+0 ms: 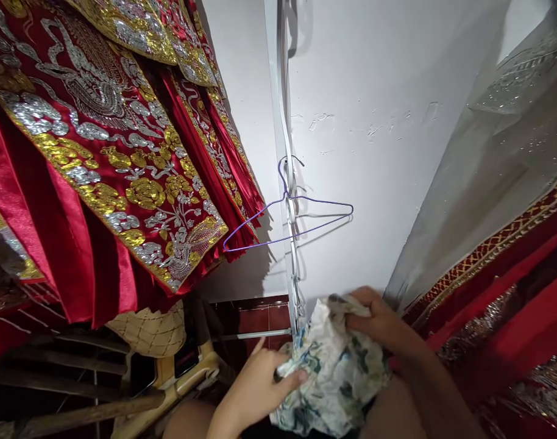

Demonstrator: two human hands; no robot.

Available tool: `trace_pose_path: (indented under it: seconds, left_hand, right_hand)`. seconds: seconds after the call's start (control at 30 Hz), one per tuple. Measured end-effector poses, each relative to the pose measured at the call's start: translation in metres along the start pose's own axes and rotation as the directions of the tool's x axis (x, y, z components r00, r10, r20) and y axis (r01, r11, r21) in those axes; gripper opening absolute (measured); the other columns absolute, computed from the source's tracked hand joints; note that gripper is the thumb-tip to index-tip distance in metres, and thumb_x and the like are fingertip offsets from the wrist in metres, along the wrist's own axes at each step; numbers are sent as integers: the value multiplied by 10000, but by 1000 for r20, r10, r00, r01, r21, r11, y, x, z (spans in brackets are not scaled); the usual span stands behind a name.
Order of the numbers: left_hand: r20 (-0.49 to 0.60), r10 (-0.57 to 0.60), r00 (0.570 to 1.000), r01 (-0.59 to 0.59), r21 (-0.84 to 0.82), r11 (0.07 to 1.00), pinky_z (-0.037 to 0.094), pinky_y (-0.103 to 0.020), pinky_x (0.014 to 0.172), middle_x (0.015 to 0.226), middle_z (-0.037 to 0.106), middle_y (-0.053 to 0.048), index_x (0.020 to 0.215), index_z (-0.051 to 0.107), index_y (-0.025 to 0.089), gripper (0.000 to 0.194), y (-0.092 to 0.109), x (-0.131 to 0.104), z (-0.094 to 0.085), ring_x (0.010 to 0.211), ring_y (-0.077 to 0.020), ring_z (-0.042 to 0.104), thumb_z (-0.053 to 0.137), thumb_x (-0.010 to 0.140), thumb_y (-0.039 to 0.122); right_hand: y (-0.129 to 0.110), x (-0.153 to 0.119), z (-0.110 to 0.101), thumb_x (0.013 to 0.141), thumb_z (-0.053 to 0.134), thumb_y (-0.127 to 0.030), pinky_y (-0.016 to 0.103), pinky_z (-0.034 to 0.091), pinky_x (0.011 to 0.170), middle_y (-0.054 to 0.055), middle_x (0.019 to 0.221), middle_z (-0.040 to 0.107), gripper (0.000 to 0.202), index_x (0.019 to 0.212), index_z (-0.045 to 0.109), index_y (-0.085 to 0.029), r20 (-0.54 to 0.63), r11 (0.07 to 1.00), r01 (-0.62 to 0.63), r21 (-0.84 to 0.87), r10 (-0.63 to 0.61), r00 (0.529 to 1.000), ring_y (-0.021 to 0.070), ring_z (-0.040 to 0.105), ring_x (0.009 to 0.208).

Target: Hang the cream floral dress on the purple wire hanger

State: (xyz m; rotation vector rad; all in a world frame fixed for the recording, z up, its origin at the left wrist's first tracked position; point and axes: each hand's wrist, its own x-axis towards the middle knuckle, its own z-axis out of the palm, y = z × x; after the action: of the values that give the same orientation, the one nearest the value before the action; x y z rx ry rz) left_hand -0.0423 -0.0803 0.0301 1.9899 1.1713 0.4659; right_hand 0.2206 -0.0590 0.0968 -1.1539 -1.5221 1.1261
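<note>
A crumpled white cloth (333, 372) with blue and green patches is bunched up between my two hands, low in the view. My left hand (262, 381) grips its left side, thumb on top and one finger sticking out. On the upper right my right hand (379, 320) has its fingers closed on the same cloth; part of them is hidden in the folds. Whether the cloth is a garment cannot be made out. Above it, a bare purple wire hanger (312, 235) hangs from a white upright rack (282, 91) against the wall.
Red garments with gold and silver sequins (145, 192) hang at the left. At the right are a clear plastic cover (447, 201) and more red embroidered fabric (502, 317). A wooden chair (182, 381) stands at lower left, beside a cream quilted item (155, 326).
</note>
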Motion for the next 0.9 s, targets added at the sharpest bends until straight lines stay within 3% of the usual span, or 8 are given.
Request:
trace_pose_path:
  seconds: [0.07, 0.17, 0.27, 0.33, 0.43, 0.53, 0.77, 0.9]
  left_hand:
    - [-26, -51, 998, 53, 101, 993, 290, -564, 1164, 758, 736, -30, 709, 726, 242, 314, -13, -4, -13, 841, -286, 697, 632, 872, 494]
    - [-126, -74, 989, 94, 166, 982, 258, -641, 1152, 921, 775, -66, 815, 771, 279, 193, -29, -6, -38, 990, -345, 703, 664, 852, 435]
    - [-236, -36, 971, 106, 291, 951, 209, -640, 1181, 1296, 693, -100, 1054, 776, 280, 299, -32, -3, -64, 1332, -370, 531, 593, 902, 461]
    - [-303, -19, 953, 135, 368, 920, 209, -616, 1196, 1426, 594, -111, 1040, 783, 244, 375, -28, 2, -79, 1449, -365, 389, 524, 936, 494]
    - [-397, 9, 918, 158, 385, 909, 274, -583, 1187, 1486, 528, -119, 899, 789, 207, 442, -24, 6, -94, 1507, -362, 271, 471, 954, 509]
    - [-483, 49, 874, 142, 351, 926, 316, -584, 1170, 1500, 518, -105, 944, 773, 209, 422, -24, 8, -104, 1515, -355, 251, 447, 960, 476]
    - [-627, 113, 771, 18, 198, 980, 185, -524, 1244, 1584, 409, -94, 1379, 592, 221, 510, -14, 36, -125, 1527, -272, 247, 401, 977, 469]
    - [-644, 78, 761, -3, 118, 993, 215, -501, 1235, 1565, 430, -140, 1273, 639, 167, 491, -1, 60, -132, 1496, -287, 324, 416, 958, 470]
  right_hand:
    - [-9, 14, -14, 653, 650, -308, 278, 380, 511, 17, 559, 547, 168, 544, 603, -188, -68, 995, 92, -38, -94, 993, 168, 491, 552]
    - [-21, 46, -23, 683, 642, -234, 276, 407, 549, 18, 627, 612, 200, 847, 740, -173, -153, 962, 246, -115, -262, 953, 176, 533, 584]
    - [-21, 92, -18, 704, 600, -175, 272, 441, 614, -3, 709, 655, 584, 1287, 630, -184, -138, 931, 334, -147, -354, 925, 163, 558, 607]
    - [-12, 123, -11, 743, 588, -209, 293, 474, 717, 49, 954, 715, 644, 1386, 551, -197, -143, 927, 337, -164, -360, 922, 182, 622, 749]
    - [5, 155, -7, 759, 551, -255, 296, 450, 730, 68, 946, 708, 315, 1021, 699, -164, -186, 925, 282, -254, -333, 924, 198, 606, 813]
    - [18, 155, -15, 751, 513, -271, 274, 354, 601, 13, 634, 585, 166, 616, 554, -183, -198, 925, 232, -300, -298, 934, 165, 496, 647]
    - [11, 110, -31, 659, 503, -245, 249, 254, 547, -41, 542, 393, 159, 543, 402, -206, -200, 940, 225, -256, -279, 939, 113, 354, 580]
    - [10, 98, -29, 636, 493, -220, 246, 249, 547, -42, 543, 387, 140, 540, 393, -207, -180, 946, 233, -226, -275, 944, 111, 358, 577]
